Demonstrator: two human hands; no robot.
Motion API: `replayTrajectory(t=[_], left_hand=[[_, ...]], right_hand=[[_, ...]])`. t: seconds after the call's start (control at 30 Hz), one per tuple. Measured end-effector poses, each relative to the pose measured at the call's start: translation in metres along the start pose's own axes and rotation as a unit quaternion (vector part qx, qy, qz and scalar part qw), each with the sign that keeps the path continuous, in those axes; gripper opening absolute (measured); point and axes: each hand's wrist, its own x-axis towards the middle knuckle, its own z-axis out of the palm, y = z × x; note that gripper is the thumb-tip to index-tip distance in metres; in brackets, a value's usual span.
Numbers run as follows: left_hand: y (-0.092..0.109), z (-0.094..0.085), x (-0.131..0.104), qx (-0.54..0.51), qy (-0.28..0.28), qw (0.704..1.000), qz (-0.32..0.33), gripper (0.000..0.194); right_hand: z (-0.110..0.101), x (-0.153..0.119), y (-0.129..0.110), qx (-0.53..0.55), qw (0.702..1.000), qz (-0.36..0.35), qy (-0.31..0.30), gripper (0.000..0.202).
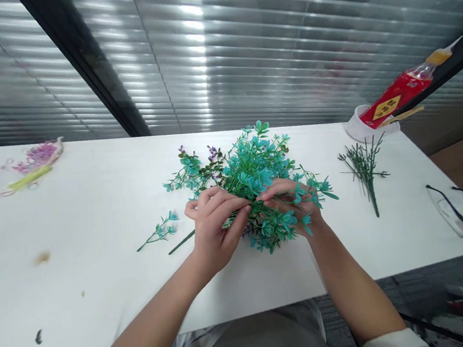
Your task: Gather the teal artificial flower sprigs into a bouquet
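Note:
A bunch of turquoise artificial flowers (pixel 255 162) with green stems lies in front of me on the white table. My left hand (pixel 218 227) pinches a thin stem at the bunch's near side, thumb against fingers. From the right, my right hand (pixel 290 203) reaches in among the sprigs, its fingers closed on the stems and partly covered by flowers. The fingertips of both hands nearly meet. Sprigs with purple blooms (pixel 214 161) stick out on the left of the bunch. One loose turquoise sprig (pixel 159 232) rests to the left of my left hand.
On the right lie a bare green stem bunch (pixel 366 173) and eyeglasses (pixel 459 216). A red bottle (pixel 399 95) leans in a white cup (pixel 359 127) at the back right corner. Purple rubber bands (pixel 41 155) and a yellow strip (pixel 31 178) lie far left. Blinds (pixel 243 51) stand behind the table.

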Motion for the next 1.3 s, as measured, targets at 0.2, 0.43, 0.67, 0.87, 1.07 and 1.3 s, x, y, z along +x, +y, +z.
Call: replayTrajectory(t=[0.2,0.43,0.67,0.87,1.07,1.3], left_hand=[[0.000,0.000,-0.001,0.009,-0.001,1.000,-0.009,0.011],[-0.001,0.000,-0.003,0.004,-0.012,1.000,-0.011,0.012],[0.000,0.001,-0.004,0.009,-0.011,1.000,-0.012,0.012],[0.001,0.001,-0.002,-0.005,-0.006,1.000,-0.005,0.013],[0.001,0.001,0.000,0.006,-0.011,1.000,-0.006,0.012],[0.001,0.001,0.000,0.010,-0.013,1.000,-0.013,0.011]], right_hand=[[0.001,-0.003,0.001,0.002,1.000,-0.013,-0.008,0.013],[0.000,-0.003,0.007,-0.022,1.000,-0.006,-0.013,0.008],[-0.001,-0.006,0.014,-0.062,0.998,0.000,-0.024,0.006],[0.001,0.000,0.008,-0.062,0.997,-0.026,-0.033,0.012],[0.002,0.004,0.002,-0.044,0.998,-0.046,-0.008,0.008],[0.003,0.002,0.001,-0.017,0.999,-0.049,0.007,0.008]])
